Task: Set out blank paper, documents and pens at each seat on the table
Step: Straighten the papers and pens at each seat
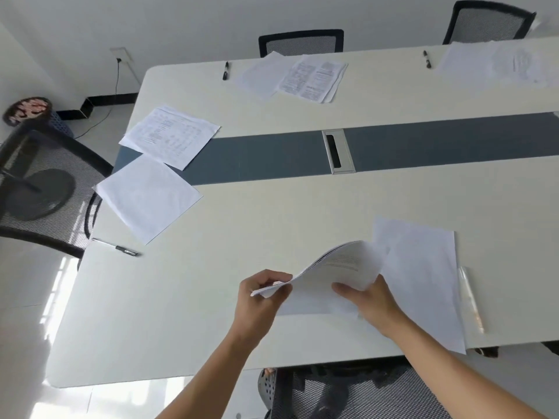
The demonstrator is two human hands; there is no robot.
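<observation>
Near the front edge of the white table (211, 297), my left hand (261, 297) pinches the corner of a bent stack of printed documents (338, 267). My right hand (370, 300) holds the same stack from the right, thumb on top. Blank paper (423, 273) lies flat under and to the right of the stack. At the left seat lie a printed document (171, 136), a blank sheet (148, 196) and a pen (116, 247). The far middle seat has a pen (225, 70), blank paper (260, 75) and a document (314, 78). The far right seat has a pen (426, 58) and papers (496, 65).
A grey strip (423, 143) with a metal cable hatch (338, 152) runs along the table's middle. A clear plastic sleeve (472, 297) lies at the right. Mesh chairs stand at the left (45, 182), far side (301, 42), far right (487, 22) and below me (348, 391). A bin (27, 110) sits by the wall.
</observation>
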